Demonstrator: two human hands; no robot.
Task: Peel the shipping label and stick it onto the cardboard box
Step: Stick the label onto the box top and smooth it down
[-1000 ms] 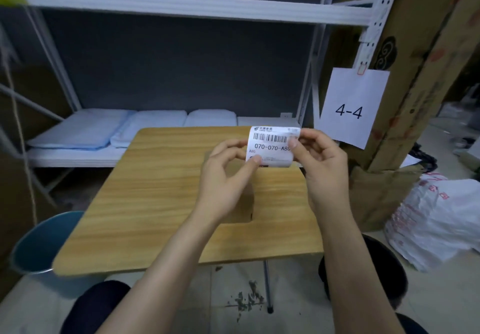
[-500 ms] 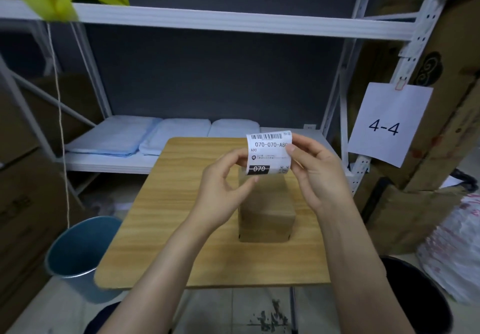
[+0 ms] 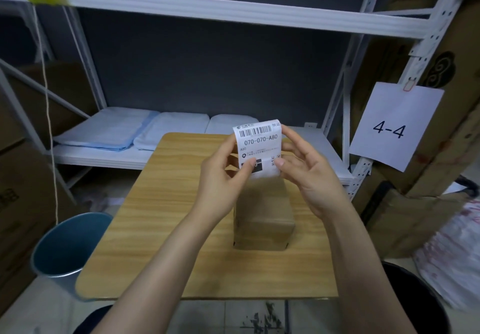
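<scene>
White paper with black print, the shipping label (image 3: 258, 146) is held upright in the air between both hands, its top edge curling back and its face showing a barcode and the code 070-070-A80. The left hand (image 3: 223, 175) pinches the label's lower left corner, thumb over the black block of print and fingers behind the sheet. The right hand (image 3: 309, 175) grips the right edge: its thumb presses the lower right corner beside the small square codes, and another fingertip touches the edge near the top. Both hands are closed on the label. Whether the backing has begun to separate cannot be told.

Directly below and behind the grip stands the cardboard box (image 3: 263, 217), a plain brown carton resting on the wooden table (image 3: 166, 230); the label's lower edge hangs just above the box's top, apart from it.

Left of the grip and lower, a blue bin (image 3: 67, 248) sits on the floor beside the table. Beyond the grip, a white metal shelf (image 3: 207, 6) carries folded pale blue cloths (image 3: 124, 132) on its lower level. Right of the grip, a white sheet marked 4-4 (image 3: 392, 126) is clipped to the shelf upright, with large brown cartons (image 3: 452, 100) leaning behind it.
</scene>
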